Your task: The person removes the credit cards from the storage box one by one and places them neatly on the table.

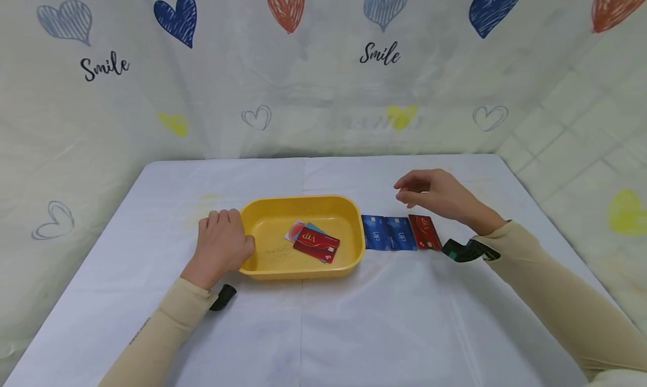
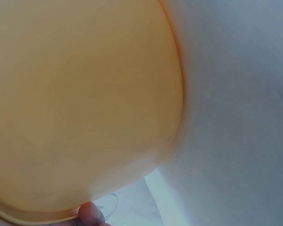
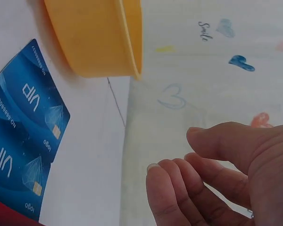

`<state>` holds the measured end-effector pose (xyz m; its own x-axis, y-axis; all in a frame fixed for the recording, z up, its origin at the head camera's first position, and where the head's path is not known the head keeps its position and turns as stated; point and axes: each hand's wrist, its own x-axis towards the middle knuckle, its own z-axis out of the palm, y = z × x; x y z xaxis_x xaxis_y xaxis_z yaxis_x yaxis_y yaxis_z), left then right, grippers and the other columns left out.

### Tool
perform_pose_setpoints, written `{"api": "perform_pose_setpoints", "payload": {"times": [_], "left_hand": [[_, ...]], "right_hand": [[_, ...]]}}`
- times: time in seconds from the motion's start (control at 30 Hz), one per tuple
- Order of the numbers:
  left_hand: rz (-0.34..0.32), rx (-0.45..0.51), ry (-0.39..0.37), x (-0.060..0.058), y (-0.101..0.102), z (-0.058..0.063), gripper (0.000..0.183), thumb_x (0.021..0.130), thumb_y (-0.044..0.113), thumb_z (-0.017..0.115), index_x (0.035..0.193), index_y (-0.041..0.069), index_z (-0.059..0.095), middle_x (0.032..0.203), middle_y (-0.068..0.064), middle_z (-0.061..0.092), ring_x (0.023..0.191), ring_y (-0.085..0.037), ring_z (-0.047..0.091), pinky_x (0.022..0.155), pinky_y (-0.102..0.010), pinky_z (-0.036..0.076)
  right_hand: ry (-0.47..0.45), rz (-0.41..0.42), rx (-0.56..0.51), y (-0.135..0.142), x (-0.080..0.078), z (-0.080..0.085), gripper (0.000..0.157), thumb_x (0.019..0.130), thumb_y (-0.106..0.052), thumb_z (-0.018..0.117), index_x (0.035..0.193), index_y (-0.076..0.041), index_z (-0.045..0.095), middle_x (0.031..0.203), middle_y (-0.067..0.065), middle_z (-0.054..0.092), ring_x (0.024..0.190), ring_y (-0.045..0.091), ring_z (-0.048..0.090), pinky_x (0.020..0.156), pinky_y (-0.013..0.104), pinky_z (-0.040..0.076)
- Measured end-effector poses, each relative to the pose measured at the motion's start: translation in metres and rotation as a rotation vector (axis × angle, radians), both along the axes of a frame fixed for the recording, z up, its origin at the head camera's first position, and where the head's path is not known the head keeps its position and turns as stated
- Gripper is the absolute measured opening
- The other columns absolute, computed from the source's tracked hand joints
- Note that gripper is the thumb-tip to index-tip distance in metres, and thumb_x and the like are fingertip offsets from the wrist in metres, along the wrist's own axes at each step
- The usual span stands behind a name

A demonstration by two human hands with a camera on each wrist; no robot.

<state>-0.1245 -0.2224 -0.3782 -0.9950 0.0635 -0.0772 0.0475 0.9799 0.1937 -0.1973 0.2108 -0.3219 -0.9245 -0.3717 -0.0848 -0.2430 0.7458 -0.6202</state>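
Note:
My left hand [image 1: 222, 241] grips the left rim of a yellow plastic tray [image 1: 268, 263], its thumb over the edge; in the left wrist view a fingertip [image 2: 90, 214] shows at the rim. Inside the tray lie a red VIP card [image 1: 317, 245] and, partly under it, a blue card and a pinkish one. Right of the tray, a row holds two blue VIP cards [image 1: 374, 232] [image 3: 30, 94] and a red card [image 1: 425, 232]. Above that row hovers my right hand [image 1: 434, 193], fingers loosely bent and nothing between them.
A white cloth [image 1: 303, 331] covers the table, whose back edge meets a pale wall sheet [image 1: 323, 83] printed with hearts and "Smile". Dark straps [image 1: 467, 250] sit at both wrists, near the beige sleeves.

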Motion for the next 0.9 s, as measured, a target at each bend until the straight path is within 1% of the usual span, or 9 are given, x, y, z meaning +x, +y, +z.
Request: {"api": "perform_pose_setpoints", "payload": {"times": [0.4,0.6,0.73,0.9], "left_hand": [[0.015,0.007,0.008,-0.002,-0.004,-0.001,0.024,0.091,0.022,0.045,0.097,-0.002,0.046,0.088,-0.016,0.047,0.092,-0.036,0.039,0.086,-0.048,0.031],[0.011,0.011,0.007,-0.003,-0.003,-0.003,0.023,0.090,0.022,0.045,0.096,-0.001,0.045,0.088,-0.015,0.046,0.091,-0.034,0.038,0.085,-0.046,0.029],[0.012,0.011,0.004,-0.003,-0.002,-0.003,0.023,0.090,0.022,0.044,0.095,-0.001,0.044,0.088,-0.015,0.046,0.091,-0.034,0.038,0.084,-0.045,0.028],[0.014,0.011,0.012,-0.003,-0.003,-0.003,0.024,0.091,0.022,0.046,0.097,-0.001,0.046,0.089,-0.015,0.047,0.092,-0.034,0.039,0.083,-0.045,0.029]], "right_hand": [[0.028,0.084,0.009,-0.034,-0.008,0.007,0.030,0.098,-0.036,0.069,0.121,-0.015,0.070,0.104,0.006,0.075,0.092,0.026,0.070,0.077,0.026,0.058],[0.025,0.114,-0.024,-0.049,-0.011,0.008,0.028,0.098,-0.032,0.070,0.120,-0.015,0.071,0.102,0.007,0.075,0.091,0.028,0.071,0.078,0.024,0.057],[0.026,0.142,-0.047,-0.059,-0.013,0.008,0.027,0.098,-0.031,0.071,0.119,-0.015,0.071,0.101,0.006,0.074,0.091,0.027,0.071,0.078,0.024,0.057],[0.032,0.181,-0.070,-0.072,-0.016,0.009,0.025,0.097,-0.030,0.072,0.118,-0.017,0.071,0.101,0.004,0.074,0.088,0.022,0.070,0.079,0.024,0.058]]}}
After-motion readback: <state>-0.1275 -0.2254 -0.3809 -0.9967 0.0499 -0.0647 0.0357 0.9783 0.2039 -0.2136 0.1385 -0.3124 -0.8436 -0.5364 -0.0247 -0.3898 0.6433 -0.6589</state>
